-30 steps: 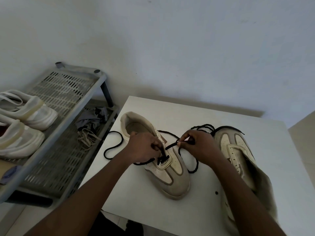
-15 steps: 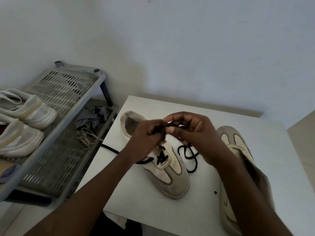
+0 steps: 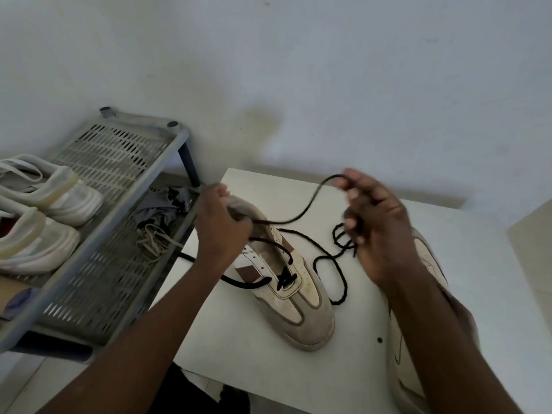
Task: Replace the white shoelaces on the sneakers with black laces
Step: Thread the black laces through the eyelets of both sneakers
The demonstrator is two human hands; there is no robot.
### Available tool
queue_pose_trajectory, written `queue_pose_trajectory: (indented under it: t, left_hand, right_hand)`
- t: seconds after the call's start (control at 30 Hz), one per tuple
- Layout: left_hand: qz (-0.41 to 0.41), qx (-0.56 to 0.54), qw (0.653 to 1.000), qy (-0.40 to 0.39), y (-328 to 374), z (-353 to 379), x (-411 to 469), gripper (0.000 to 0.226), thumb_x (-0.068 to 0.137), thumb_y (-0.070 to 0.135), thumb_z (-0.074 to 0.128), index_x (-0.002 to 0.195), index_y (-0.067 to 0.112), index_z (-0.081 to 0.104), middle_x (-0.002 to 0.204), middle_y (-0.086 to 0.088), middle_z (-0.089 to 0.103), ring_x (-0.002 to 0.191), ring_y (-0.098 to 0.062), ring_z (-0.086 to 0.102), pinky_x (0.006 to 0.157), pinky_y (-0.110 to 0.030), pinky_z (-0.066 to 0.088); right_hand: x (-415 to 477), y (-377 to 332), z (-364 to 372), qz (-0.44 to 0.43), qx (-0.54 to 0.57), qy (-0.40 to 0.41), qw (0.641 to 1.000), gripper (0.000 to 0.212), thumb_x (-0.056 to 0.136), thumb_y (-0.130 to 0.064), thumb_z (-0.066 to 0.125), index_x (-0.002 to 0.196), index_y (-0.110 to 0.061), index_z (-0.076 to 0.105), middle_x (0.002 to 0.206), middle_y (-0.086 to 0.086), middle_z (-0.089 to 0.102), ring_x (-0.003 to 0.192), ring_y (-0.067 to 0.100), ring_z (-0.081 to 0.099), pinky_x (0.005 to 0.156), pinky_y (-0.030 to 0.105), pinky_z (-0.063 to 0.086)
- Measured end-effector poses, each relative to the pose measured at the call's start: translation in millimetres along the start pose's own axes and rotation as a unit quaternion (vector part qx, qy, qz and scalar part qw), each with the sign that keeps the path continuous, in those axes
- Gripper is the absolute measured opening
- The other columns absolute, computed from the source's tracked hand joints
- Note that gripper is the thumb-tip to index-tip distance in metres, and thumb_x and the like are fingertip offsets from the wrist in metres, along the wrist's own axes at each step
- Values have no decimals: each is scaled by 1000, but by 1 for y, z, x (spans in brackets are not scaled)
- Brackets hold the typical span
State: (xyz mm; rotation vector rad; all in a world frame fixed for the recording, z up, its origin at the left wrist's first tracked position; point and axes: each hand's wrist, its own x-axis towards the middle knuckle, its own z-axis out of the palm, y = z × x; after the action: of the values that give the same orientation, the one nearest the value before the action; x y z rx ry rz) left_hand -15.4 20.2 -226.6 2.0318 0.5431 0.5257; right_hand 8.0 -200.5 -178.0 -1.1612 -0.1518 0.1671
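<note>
A cream sneaker point(image 3: 295, 306) lies on the white table point(image 3: 466, 264), toe toward me, with a black lace point(image 3: 307, 210) threaded through its lowest eyelets. My left hand point(image 3: 221, 225) grips the sneaker's heel collar and one strand of the lace. My right hand point(image 3: 373, 222) is raised to the right, pinching the other strand, which arcs up from the shoe. Loose loops of the lace trail on the table beside the shoe. A second cream sneaker point(image 3: 427, 258) lies under my right forearm, mostly hidden.
A grey slatted shoe rack point(image 3: 119, 150) stands left of the table, with a pair of white shoes point(image 3: 38, 216) on its top shelf. Removed white laces point(image 3: 155, 237) and a grey cloth point(image 3: 161, 210) lie on its lower shelf. A wall stands behind.
My hands have parted: the right one pulled its strand up and to the right, the left moved back to the heel. The lace now stretches between them.
</note>
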Motion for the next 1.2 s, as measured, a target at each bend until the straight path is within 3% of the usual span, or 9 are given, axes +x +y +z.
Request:
queue_pose_trajectory:
  t: [0.07, 0.13, 0.23, 0.53, 0.8, 0.87, 0.97, 1.1, 1.2]
  left_hand:
    - [199, 35, 979, 2, 11, 0, -10, 73, 65, -10, 62, 132, 10, 44, 116, 2, 50, 111, 0, 44, 95, -34, 44]
    - [290, 11, 949, -121, 20, 1, -18, 73, 65, -13, 59, 133, 12, 47, 109, -3, 61, 96, -10, 58, 83, -30, 49]
    - [283, -4, 911, -301, 23, 6, -28, 49, 81, 1, 58, 124, 23, 54, 78, 5, 65, 64, -17, 63, 62, -39, 54]
    - [95, -76, 950, -288, 17, 4, -19, 29, 102, 15, 43, 93, 9, 70, 50, 4, 44, 43, -2, 38, 46, -13, 31]
    - [182, 13, 936, -301, 9, -4, -11, 18, 84, 2, 65, 89, 18, 71, 78, 8, 65, 81, -5, 62, 77, -22, 47]
    - [227, 83, 928, -284, 3, -16, -2, 23, 76, -4, 69, 82, 18, 67, 77, 16, 63, 83, 3, 60, 79, -17, 44]
    - [235, 175, 908, -301, -8, -29, 3, 21, 72, 8, 76, 77, 22, 62, 76, 18, 62, 82, 3, 57, 72, -17, 41]
    - [246, 192, 896, -317, -12, -27, 2, 27, 66, 18, 83, 77, 27, 60, 84, 14, 63, 82, -2, 56, 71, -16, 42]
    - [243, 187, 885, -350, -10, -21, -1, 23, 64, 16, 83, 78, 24, 66, 79, 14, 64, 78, -4, 58, 68, -17, 43]
  right_hand:
    - [-7, 6, 16, 39, -136, -83, 986, 27, 89, 0, 58, 112, -13, 66, 103, 0, 73, 53, 11, 59, 45, 18, 35]
    - [-13, 12, 25, 74, -232, -120, 963, 22, 91, -1, 60, 111, -8, 68, 98, 4, 75, 53, 14, 64, 50, 13, 41]
    - [-15, 17, 28, 67, -282, -101, 952, 12, 93, -4, 59, 96, -5, 70, 85, 6, 75, 51, 15, 65, 49, 8, 40]
    - [-5, 8, 15, 29, -114, 50, 992, 7, 89, -10, 64, 93, -12, 69, 80, 3, 72, 49, 8, 47, 45, 18, 34]
    - [0, 13, 16, -23, 136, 87, 987, 14, 87, -26, 56, 82, -19, 68, 91, -5, 71, 87, 11, 65, 86, 29, 51]
    - [1, 8, 9, -18, 158, 69, 985, 18, 97, -21, 46, 88, -13, 59, 81, -1, 67, 67, 11, 64, 77, 29, 55]
    - [-2, -1, -3, -50, 30, 56, 997, 21, 102, -17, 42, 94, -12, 61, 68, -3, 53, 42, 7, 30, 41, 18, 31]
    - [-5, -2, -3, -160, -350, -23, 923, 28, 96, -11, 53, 83, -32, 66, 93, -7, 70, 70, 11, 58, 63, 21, 46]
    - [-9, 21, 13, -54, -516, -126, 846, 22, 93, -20, 62, 100, -37, 72, 101, -12, 69, 80, 3, 61, 76, 24, 52]
